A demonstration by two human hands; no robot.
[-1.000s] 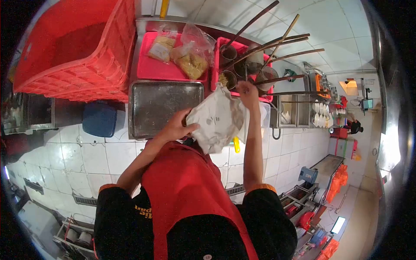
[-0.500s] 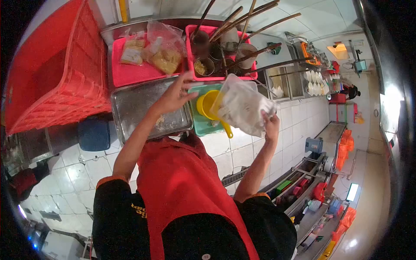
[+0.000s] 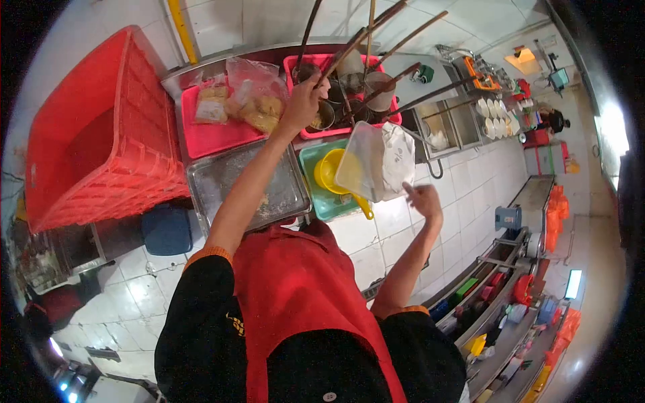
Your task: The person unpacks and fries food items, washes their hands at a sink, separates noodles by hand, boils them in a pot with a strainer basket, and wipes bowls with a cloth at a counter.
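My left hand [image 3: 304,107] is over the pink basin [image 3: 306,134], its fingers closed around the lower part of a long wooden handle [image 3: 342,57]; part of the grip is hidden. Metal cups [image 3: 326,115] stand in the basin, one with yellowish food in it. My right hand [image 3: 424,200] is just beside a clear plastic container [image 3: 358,164] with a crumpled white bag [image 3: 399,158] at its right side. Its fingers are loosely bent and apart, holding nothing. Beneath the container's left edge is a yellow handled scoop [image 3: 328,171] on a green tray [image 3: 322,208].
A metal tray [image 3: 218,178] with crumbs lies under my left forearm. Behind it, a pink tray [image 3: 191,134] carries bagged food [image 3: 262,111]. A large red crate [image 3: 148,144] stands at left. Steel sinks [image 3: 447,124] and a distant person [image 3: 555,121] are at right.
My left hand has moved forward from above the metal tray to the wooden handle. My right hand has let go of the white bag, and the container now sits lower and more upright.
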